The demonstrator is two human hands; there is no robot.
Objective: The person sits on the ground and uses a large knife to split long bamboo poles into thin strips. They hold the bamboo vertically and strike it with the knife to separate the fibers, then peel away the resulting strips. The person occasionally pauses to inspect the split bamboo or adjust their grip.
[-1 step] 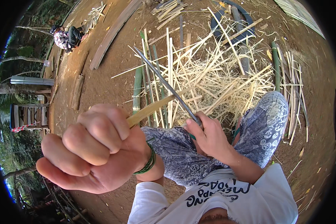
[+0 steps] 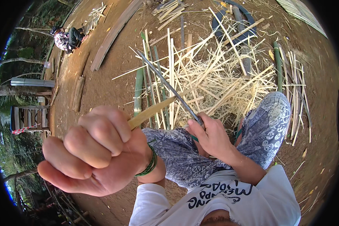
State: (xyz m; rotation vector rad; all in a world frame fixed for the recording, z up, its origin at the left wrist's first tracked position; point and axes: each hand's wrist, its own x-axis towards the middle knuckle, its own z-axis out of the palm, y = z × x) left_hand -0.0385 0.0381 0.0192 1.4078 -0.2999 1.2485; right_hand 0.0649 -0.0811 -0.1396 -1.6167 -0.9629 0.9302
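My left hand (image 2: pixel 96 150), raised large and close on the left, is closed in a fist around a flat bamboo strip (image 2: pixel 150 113). The strip runs up and to the right from the fist. Across it lies the long, narrow blade of a knife (image 2: pixel 160 77), its tip pointing to the upper left. Low between my knees, my right hand (image 2: pixel 211 135) is wrapped around the knife's handle, most of which the fingers hide. Beyond the blade, a heap of pale bamboo shavings (image 2: pixel 214 83) covers the ground.
A green bamboo pole (image 2: pixel 138 90) lies left of the heap, another green pole (image 2: pixel 278 64) right of it beside several split strips (image 2: pixel 295 90). A dark ring (image 2: pixel 252 19) lies at the far side. Far left, a person (image 2: pixel 66 38) sits on the ground near a long plank (image 2: pixel 115 34).
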